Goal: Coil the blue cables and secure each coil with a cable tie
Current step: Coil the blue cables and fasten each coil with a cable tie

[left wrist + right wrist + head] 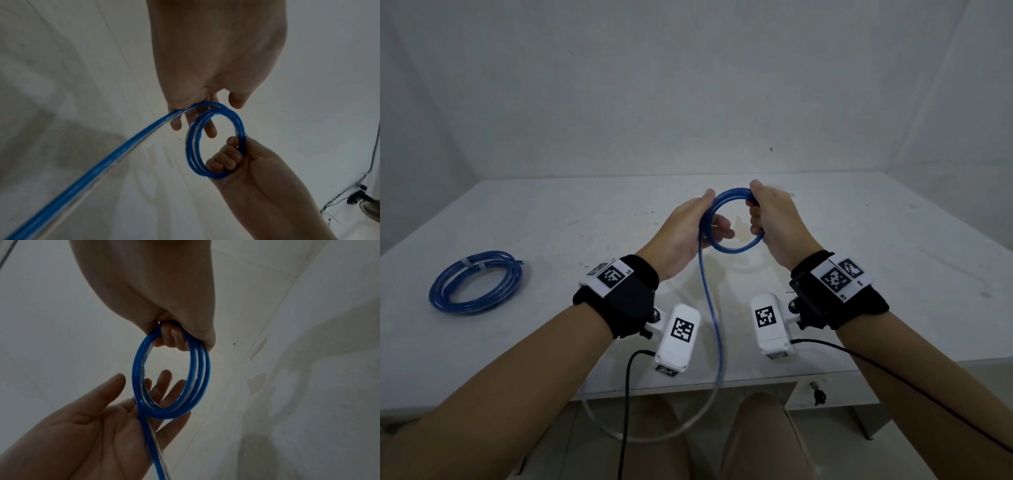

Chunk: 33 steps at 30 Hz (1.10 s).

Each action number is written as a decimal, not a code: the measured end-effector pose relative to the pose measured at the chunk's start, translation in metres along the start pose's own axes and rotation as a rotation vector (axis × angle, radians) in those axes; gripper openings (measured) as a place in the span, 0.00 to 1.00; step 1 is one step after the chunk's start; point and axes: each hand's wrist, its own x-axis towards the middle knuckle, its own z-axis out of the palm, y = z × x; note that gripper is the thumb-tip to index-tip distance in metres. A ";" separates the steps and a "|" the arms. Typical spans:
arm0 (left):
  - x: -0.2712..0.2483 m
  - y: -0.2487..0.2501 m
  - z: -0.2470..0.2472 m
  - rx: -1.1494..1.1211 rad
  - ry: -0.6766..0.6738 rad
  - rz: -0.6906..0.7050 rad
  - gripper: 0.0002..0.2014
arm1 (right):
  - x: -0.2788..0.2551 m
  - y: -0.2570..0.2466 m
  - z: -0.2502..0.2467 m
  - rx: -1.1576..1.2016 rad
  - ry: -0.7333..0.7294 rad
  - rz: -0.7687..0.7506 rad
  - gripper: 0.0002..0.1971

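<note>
My right hand (767, 219) grips the right side of a small coil of blue cable (732, 247), held upright above the middle of the white table (876, 274). In the right wrist view its fingers (174, 337) curl round the strands of the coil (137, 369). My left hand (717, 219) lies flat against the coil's left side, fingers straight, with the cable running across its palm (115, 418). The loose tail (710, 308) drops from that hand over the table's front edge and loops below it. A second blue coil (448, 298), bound with a white cable tie (469, 263), lies at the table's left.
A pale wall stands close behind the table. Black leads (625, 411) trail from the wrist cameras toward my body. A key (818, 395) sticks out of the drawer front under the table's edge. My knees are below the front edge.
</note>
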 end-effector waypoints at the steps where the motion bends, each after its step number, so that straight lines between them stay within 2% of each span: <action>1: 0.000 0.001 0.000 -0.021 0.003 -0.038 0.22 | 0.000 0.002 0.001 0.008 -0.007 0.002 0.15; 4: 0.000 0.001 0.001 -0.075 0.035 -0.116 0.21 | -0.001 0.008 0.004 0.024 -0.034 0.009 0.14; 10: -0.001 -0.001 -0.003 -0.046 0.135 -0.087 0.19 | -0.005 0.011 0.012 0.056 -0.113 0.078 0.16; 14: 0.001 0.000 -0.012 -0.121 0.259 -0.036 0.18 | -0.009 0.010 0.012 -0.102 -0.146 0.096 0.14; 17: 0.006 0.004 -0.020 -0.207 0.342 0.009 0.18 | -0.013 0.009 0.011 -0.227 -0.157 0.026 0.14; 19: 0.008 0.008 -0.024 -0.272 0.379 0.030 0.18 | -0.018 0.008 0.012 -0.303 -0.333 -0.002 0.15; 22: 0.009 0.014 -0.028 -0.329 0.415 0.051 0.18 | -0.026 0.005 0.015 -0.436 -0.629 0.138 0.19; 24: 0.009 0.016 -0.031 -0.348 0.431 0.057 0.18 | -0.028 0.005 0.018 -0.519 -0.691 0.213 0.19; 26: 0.007 0.017 -0.035 -0.352 0.444 0.055 0.18 | -0.026 0.006 0.019 -0.596 -0.645 0.218 0.17; 30: 0.002 0.015 -0.043 -0.342 0.477 0.043 0.18 | -0.017 0.004 0.015 -0.723 -0.529 0.088 0.13; 33: -0.001 0.012 -0.046 -0.344 0.490 0.022 0.17 | -0.011 0.001 0.014 -0.693 -0.463 0.056 0.12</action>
